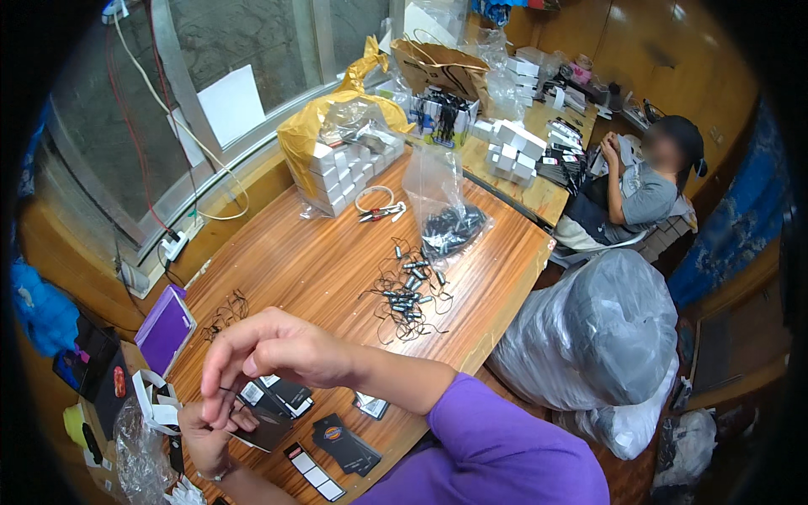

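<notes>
Pinching a dark card (268, 434) by its left end in the left hand (204, 438), leaving most of the card out to the right of that grip, low over the near left part of the table (328, 257). Reaching across from the right with the right hand (282, 347), on curled fingers, just above the left one and partly overlapping it. Showing a thin black cord (225, 390) at the right fingertips; cannot tell a pinch on the cord from mere contact. Can see labelled black tags (290, 397) just beyond the card, and a white-panelled strip (314, 473) and plain-backed dark tags (345, 444) to its right. Can also see a tangle of corded pieces (408, 290) farther off, near a clear bag (454, 231).
</notes>
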`<act>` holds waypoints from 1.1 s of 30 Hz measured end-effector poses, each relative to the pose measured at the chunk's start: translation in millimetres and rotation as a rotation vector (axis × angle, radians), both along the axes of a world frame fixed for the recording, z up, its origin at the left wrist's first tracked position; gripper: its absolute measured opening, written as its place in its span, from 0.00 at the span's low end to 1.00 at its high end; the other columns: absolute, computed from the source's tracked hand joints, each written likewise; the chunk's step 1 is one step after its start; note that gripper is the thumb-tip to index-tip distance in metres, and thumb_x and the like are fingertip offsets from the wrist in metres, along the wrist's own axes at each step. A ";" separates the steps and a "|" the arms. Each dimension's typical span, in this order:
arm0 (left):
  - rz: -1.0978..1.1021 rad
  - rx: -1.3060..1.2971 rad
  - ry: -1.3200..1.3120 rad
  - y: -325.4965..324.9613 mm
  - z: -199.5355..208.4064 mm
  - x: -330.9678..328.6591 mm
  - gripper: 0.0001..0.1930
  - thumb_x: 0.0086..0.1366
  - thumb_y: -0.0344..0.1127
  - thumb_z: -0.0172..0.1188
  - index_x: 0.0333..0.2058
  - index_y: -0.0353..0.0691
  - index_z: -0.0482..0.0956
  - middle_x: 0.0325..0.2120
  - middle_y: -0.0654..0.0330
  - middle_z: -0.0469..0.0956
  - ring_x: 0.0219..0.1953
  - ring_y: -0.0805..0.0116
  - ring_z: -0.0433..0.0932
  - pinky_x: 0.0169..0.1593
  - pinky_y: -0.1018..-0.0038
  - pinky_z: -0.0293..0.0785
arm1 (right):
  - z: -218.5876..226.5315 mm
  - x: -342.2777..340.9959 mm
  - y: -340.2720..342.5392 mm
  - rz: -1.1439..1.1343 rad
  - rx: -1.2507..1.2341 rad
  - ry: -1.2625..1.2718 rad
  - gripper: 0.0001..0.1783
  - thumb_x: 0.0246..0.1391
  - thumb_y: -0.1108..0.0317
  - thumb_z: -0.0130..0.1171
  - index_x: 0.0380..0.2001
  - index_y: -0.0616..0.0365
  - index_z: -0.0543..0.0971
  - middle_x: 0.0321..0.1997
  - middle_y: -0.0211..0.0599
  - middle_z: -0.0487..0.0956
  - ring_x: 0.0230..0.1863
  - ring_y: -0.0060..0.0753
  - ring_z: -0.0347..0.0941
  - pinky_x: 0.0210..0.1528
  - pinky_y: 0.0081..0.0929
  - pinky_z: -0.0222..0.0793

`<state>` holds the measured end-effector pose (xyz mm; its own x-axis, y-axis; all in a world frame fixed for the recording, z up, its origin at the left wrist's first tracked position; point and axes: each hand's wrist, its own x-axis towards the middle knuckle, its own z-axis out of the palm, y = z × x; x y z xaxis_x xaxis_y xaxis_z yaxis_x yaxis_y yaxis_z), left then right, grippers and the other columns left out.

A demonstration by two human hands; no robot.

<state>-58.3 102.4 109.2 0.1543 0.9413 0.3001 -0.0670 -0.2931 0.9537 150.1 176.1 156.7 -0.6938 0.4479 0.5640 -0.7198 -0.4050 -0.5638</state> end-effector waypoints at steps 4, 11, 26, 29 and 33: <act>0.052 -0.012 -0.043 2.0 -0.3 14.6 0.11 0.58 0.31 0.57 0.20 0.43 0.64 0.13 0.60 0.69 0.17 0.68 0.73 0.24 0.71 0.73 | -0.8 3.5 4.9 -0.082 0.097 -0.019 0.17 0.43 0.83 0.38 0.38 0.69 0.70 0.39 0.50 0.76 0.43 0.37 0.75 0.48 0.27 0.69; -0.077 0.076 -0.434 3.1 -19.8 4.9 0.10 0.63 0.33 0.48 0.21 0.44 0.62 0.11 0.60 0.68 0.13 0.66 0.71 0.26 0.71 0.73 | 2.8 7.3 10.4 0.180 -0.108 0.184 0.16 0.48 0.81 0.46 0.43 0.65 0.67 0.47 0.47 0.73 0.51 0.34 0.69 0.52 0.25 0.66; -0.103 -0.011 -0.475 11.2 -20.4 11.5 0.06 0.65 0.36 0.45 0.29 0.49 0.58 0.16 0.69 0.65 0.19 0.75 0.67 0.31 0.74 0.67 | -12.5 -16.2 19.5 -0.268 -0.093 0.245 0.11 0.51 0.76 0.52 0.39 0.65 0.69 0.36 0.46 0.77 0.41 0.35 0.75 0.46 0.30 0.73; 0.073 -0.110 -0.494 14.3 -22.3 27.2 0.09 0.61 0.33 0.51 0.28 0.46 0.58 0.16 0.62 0.70 0.19 0.69 0.71 0.29 0.72 0.70 | -21.8 -21.9 32.4 -0.401 -0.190 0.170 0.09 0.54 0.73 0.50 0.39 0.65 0.70 0.36 0.46 0.77 0.40 0.34 0.75 0.44 0.29 0.72; 0.110 -0.208 -0.295 35.0 -31.3 24.9 0.08 0.57 0.24 0.54 0.33 0.37 0.65 0.28 0.56 0.75 0.30 0.68 0.75 0.36 0.74 0.72 | -38.9 -23.5 55.5 -0.843 -0.069 -0.107 0.08 0.54 0.68 0.52 0.34 0.61 0.74 0.35 0.38 0.76 0.32 0.25 0.73 0.42 0.30 0.72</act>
<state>-33.4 137.5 77.9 -0.0156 0.9930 0.1175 -0.3264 -0.1161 0.9381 126.6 231.6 117.8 -0.1610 0.8695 0.4670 -0.7400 0.2067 -0.6400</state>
